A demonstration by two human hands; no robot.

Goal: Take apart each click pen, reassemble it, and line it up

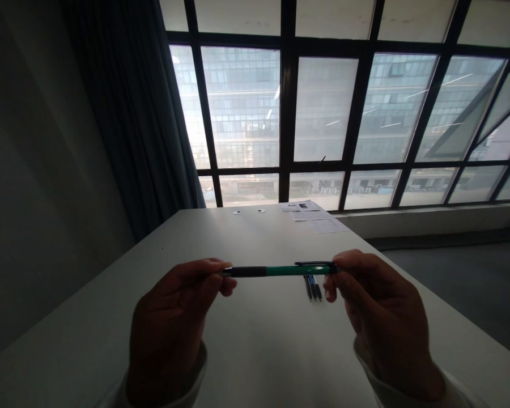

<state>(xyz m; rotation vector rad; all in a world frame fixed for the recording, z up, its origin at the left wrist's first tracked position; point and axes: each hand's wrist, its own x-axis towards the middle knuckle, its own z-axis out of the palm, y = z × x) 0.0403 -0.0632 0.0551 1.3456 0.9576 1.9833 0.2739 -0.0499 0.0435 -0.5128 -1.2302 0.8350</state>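
Right now, from where I sit, the feed shows a green-and-black pen [280,271] held level in mid-air over the table, just about mid-frame. The left hand [170,323], at lower left of the frame, pinches its dark end. The right hand [386,323], at lower right, closes on the other end, right by the clip [314,263]. So the hands are apart, each one clamped on the pen, which spans the gap between them. White cuffs [408,388] show at the wrists.

Just below the pen's right half, a few dark pens [313,288] lie side by side on the white table [255,357]. Toward the table's far end sit papers [314,215] and two small round discs [237,212]. Filling the upper right of the frame, a gridded window [323,107] looks onto a glass building [242,102], and a dark curtain [131,113] hangs at upper left.
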